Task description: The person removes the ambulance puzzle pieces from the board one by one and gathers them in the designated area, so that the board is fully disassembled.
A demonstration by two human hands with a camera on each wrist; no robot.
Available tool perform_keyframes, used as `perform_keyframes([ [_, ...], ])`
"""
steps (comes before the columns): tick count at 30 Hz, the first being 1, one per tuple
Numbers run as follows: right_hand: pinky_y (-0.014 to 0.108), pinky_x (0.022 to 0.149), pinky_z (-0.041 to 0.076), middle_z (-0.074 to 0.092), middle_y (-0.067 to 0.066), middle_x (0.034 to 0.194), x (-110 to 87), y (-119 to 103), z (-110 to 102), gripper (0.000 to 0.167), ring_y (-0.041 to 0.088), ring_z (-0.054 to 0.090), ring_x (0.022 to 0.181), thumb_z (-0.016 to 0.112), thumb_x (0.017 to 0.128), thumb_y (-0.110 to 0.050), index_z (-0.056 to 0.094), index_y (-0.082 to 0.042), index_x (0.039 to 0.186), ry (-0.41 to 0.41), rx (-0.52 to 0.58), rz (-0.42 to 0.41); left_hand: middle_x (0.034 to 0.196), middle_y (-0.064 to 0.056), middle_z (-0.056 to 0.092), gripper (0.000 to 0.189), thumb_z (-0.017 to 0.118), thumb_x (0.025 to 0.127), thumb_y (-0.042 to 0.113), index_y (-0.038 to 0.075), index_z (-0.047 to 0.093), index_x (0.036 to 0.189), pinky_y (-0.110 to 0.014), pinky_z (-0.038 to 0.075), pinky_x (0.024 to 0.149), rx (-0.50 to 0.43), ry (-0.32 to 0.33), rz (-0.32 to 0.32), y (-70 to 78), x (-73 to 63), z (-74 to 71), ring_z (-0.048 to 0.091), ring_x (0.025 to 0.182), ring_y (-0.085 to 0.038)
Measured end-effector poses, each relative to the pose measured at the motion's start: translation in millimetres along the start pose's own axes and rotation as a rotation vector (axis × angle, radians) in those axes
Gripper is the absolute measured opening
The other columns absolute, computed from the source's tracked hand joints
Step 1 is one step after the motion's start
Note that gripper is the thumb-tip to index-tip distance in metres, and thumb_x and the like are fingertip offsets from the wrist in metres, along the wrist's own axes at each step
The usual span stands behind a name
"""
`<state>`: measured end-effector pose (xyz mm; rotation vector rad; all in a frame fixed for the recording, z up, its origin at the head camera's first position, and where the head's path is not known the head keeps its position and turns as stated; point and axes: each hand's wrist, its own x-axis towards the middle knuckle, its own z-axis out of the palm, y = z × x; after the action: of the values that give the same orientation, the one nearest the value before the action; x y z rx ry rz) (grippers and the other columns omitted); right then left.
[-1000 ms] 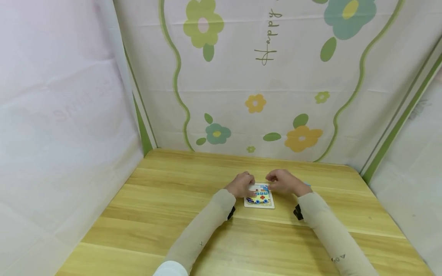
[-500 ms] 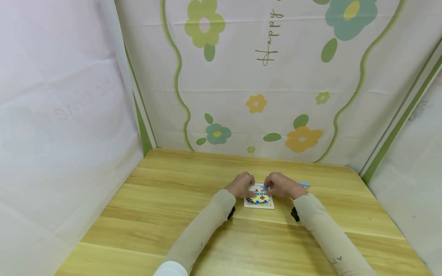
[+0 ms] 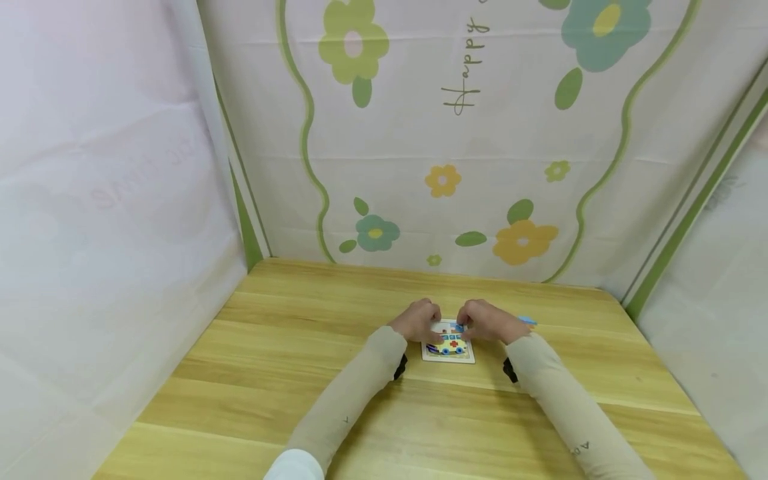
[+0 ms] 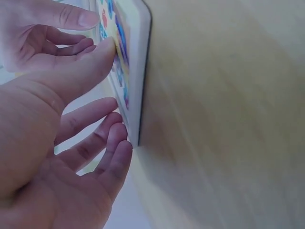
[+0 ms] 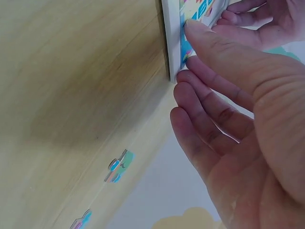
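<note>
A small jigsaw puzzle (image 3: 451, 349) lies on the wooden table, its white frame around a yellow ambulance picture with a red cross and blue wheels. My left hand (image 3: 418, 323) holds its left side: the thumb (image 4: 97, 59) lies on the picture while the curled fingertips sit at the edge of the frame (image 4: 141, 62). From the right, my right hand (image 3: 487, 321) has its thumb (image 5: 202, 36) pressed on the blue part of the picture near the rim. Its other fingers curl at the edge of the frame (image 5: 172, 40). Both hands partly cover the puzzle's upper part.
Loose puzzle pieces lie on the table right of my right hand: a blue-topped one (image 3: 528, 321) in the head view, a green and blue one (image 5: 119, 166) and another piece (image 5: 82, 220) in the right wrist view. A floral cloth (image 3: 408, 133) hangs behind the table (image 3: 300, 347).
My right hand has shifted slightly left, its fingers and thumb closing in on the puzzle's upper right. A loose blue piece behind it shows more. The left hand stays in place.
</note>
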<state>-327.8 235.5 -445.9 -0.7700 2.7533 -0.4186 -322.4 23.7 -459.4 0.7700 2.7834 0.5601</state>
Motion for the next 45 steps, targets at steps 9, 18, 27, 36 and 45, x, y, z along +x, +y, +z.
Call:
perform_keyframes([
  [9,0.034,0.080,0.058,0.077,0.006,0.100,-5.6,2.8,-0.5,0.014,0.011,0.063,0.085,0.085,0.088,-0.007,0.080,-0.003,0.101,-0.003,0.009,-0.020,0.117,-0.004,0.068,0.037,0.086,0.091,0.028,0.006,0.076,0.119,-0.024,0.053,0.091,0.013,0.022,0.120,3.5,11.7,8.4,0.061,0.103,-0.014],
  [18,0.032,0.076,0.054,0.077,0.008,0.099,-3.0,-2.6,-1.0,0.014,0.013,0.059,0.081,0.080,0.090,-0.002,0.079,0.000,0.103,-0.009,0.035,-0.038,0.116,-0.003,0.065,0.034,0.084,0.093,0.026,0.008,0.077,0.121,-0.020,0.051,0.085,-0.049,0.009,0.181,4.3,18.4,14.0,0.056,0.096,-0.009],
  [27,0.032,0.078,0.055,0.075,0.011,0.100,-1.8,-4.1,-2.6,0.018,0.013,0.059,0.083,0.084,0.088,-0.003,0.076,0.000,0.104,0.000,0.025,-0.020,0.115,-0.005,0.068,0.033,0.086,0.091,0.022,0.007,0.078,0.119,-0.020,0.052,0.083,-0.098,0.042,0.196,4.0,19.9,14.3,0.059,0.095,-0.011],
  [36,0.033,0.080,0.057,0.071,0.005,0.096,-3.7,6.6,3.2,0.007,0.013,0.064,0.086,0.075,0.097,-0.005,0.069,-0.004,0.100,0.088,0.162,0.029,0.113,-0.005,0.070,0.034,0.086,0.091,0.023,0.006,0.078,0.119,-0.019,0.051,0.083,-0.106,0.040,0.189,6.7,17.3,13.9,0.057,0.095,-0.009],
  [45,0.030,0.078,0.055,0.073,0.007,0.100,-11.7,16.5,5.0,0.007,0.016,0.066,0.090,0.065,0.104,-0.006,0.072,-0.006,0.106,0.172,0.319,0.041,0.115,-0.005,0.068,0.041,0.087,0.091,0.027,0.005,0.075,0.123,-0.020,0.052,0.084,-0.098,0.033,0.152,7.3,16.5,14.5,0.059,0.095,-0.010],
])
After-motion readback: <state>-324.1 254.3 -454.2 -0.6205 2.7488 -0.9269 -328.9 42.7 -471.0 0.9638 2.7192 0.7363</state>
